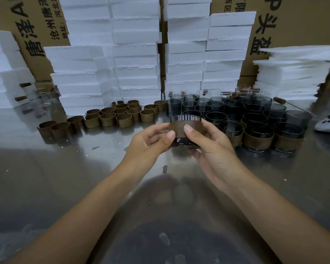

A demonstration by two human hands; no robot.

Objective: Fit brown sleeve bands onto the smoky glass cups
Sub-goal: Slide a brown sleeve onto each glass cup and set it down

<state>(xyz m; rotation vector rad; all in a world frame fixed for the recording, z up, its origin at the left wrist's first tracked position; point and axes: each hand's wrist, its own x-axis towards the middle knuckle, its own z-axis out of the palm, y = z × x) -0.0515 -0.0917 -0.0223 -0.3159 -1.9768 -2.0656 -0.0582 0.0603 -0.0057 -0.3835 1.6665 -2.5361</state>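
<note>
Both hands hold one smoky glass cup up above the steel table, with a brown sleeve band wrapped round its middle. My left hand pinches the cup's left side, thumb on the band. My right hand grips the right side from below, thumb across the band's front. Loose brown sleeve bands stand in rows to the left. Bare smoky cups crowd behind the held cup. Cups wearing bands stand at the right.
Stacks of white foam boxes and cardboard cartons wall off the back. Thin foam sheets pile up at the right. Some clear glasses stand far left. A grey device lies at the right edge of the steel table.
</note>
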